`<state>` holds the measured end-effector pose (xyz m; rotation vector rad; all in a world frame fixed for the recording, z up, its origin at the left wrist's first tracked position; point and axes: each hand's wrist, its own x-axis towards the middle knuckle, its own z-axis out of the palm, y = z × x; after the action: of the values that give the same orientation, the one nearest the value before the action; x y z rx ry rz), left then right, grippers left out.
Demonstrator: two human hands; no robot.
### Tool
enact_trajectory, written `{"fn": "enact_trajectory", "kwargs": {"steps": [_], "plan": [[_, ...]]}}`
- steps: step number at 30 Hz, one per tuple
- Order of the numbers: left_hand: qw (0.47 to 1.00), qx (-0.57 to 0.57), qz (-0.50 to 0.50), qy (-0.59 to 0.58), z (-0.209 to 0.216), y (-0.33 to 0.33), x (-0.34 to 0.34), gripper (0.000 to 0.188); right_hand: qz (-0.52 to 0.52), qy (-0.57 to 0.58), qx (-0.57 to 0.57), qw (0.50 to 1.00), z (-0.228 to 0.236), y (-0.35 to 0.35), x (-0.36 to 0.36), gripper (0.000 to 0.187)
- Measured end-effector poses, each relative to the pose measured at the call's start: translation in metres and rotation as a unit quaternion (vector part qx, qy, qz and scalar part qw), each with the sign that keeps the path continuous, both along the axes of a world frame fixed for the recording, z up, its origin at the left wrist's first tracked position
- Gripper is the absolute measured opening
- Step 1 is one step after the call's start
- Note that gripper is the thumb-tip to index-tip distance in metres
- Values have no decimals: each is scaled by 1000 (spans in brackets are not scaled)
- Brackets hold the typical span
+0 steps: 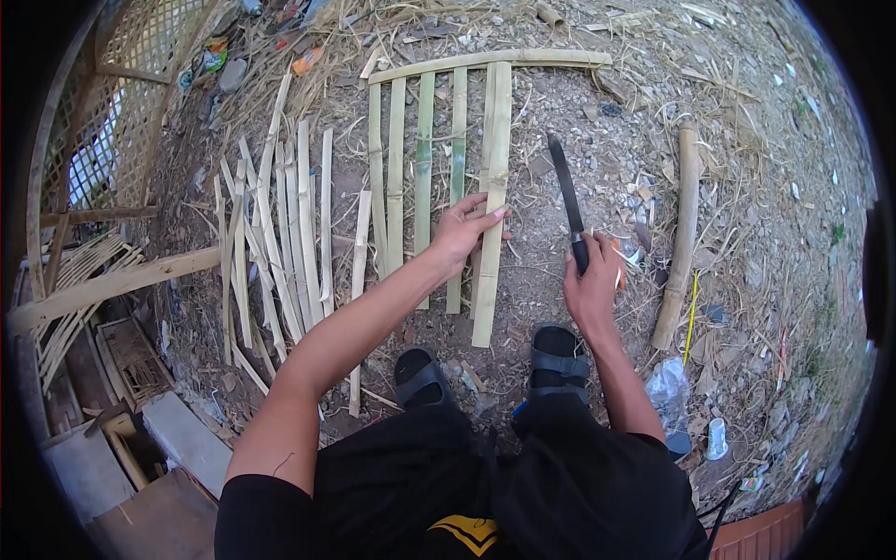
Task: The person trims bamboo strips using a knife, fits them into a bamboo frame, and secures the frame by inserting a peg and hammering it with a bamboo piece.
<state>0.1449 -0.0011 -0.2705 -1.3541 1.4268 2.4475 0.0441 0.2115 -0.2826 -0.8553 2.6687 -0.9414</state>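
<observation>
My left hand (464, 229) is closed around a flat bamboo slat (495, 177), its thumb lying across the slat's face. The slat's far end rests on a long bamboo crosspiece (551, 57), and its near end points toward my feet. To its left lie several more bamboo strips (396, 168), pale and green, side by side with their far ends at the crosspiece. My right hand (593, 280) grips the black handle of a knife (567, 187), whose dark blade points away from me over the ground, apart from the slat.
Many thin split bamboo strips (303, 224) lie in a pile at the left. A thick bamboo pole (679, 233) rests on the right, with a yellow stick (692, 317) and a clear plastic bag (666, 390) nearby. At the left stand a wooden beam (121, 285) and a lattice panel (145, 47).
</observation>
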Motion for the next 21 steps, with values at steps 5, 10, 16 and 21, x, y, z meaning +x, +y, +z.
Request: {"fn": "enact_trajectory", "kwargs": {"steps": [5, 10, 16, 21], "plan": [[999, 39, 12, 3, -7, 13, -22, 60, 18, 2, -10, 1000, 8, -13, 8, 38], [999, 38, 2, 21, -9, 22, -24, 60, 38, 18, -28, 999, 3, -12, 8, 35], [999, 31, -13, 9, -21, 17, -27, 58, 49, 9, -20, 999, 2, -9, 8, 35], [1000, 22, 1, 17, -28, 22, -26, 56, 52, 5, -17, 998, -1, -7, 9, 34]]}}
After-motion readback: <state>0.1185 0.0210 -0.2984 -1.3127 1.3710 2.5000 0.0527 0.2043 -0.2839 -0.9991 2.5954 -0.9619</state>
